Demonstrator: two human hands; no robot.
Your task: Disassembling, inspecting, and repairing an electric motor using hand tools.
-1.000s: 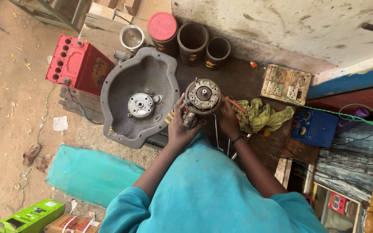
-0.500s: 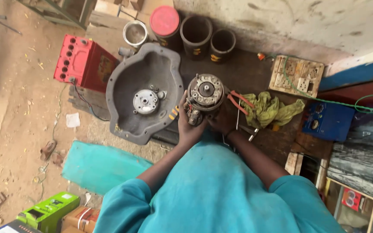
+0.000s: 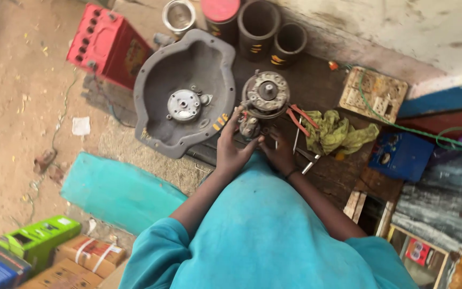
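Dirt ground and a dark wooden bench fill the view from above. On the bench, close to its front edge, stands a round metal motor with its flat end facing up.

Both arms reach forward from a blue shirt, bent a little at the elbows. The left hand sits at the near left side of the motor, fingers up and curled onto the small part at its bottom. The right hand sits at the near right side, fingers bent in toward the same low part. Both hands are half closed on the motor's lower end, so the motor is just past the fingertips, between the two hands.

Just left of the motor lies a big grey metal cover, open side up, touching the left hand's side of the bench and hanging over the edge. Just right of the motor lie red-handled pliers and a green rag, so there is little open room on that side. Behind the motor stand dark round cans. A red battery sits on the ground to the far left, well apart. A blue box sits far right.
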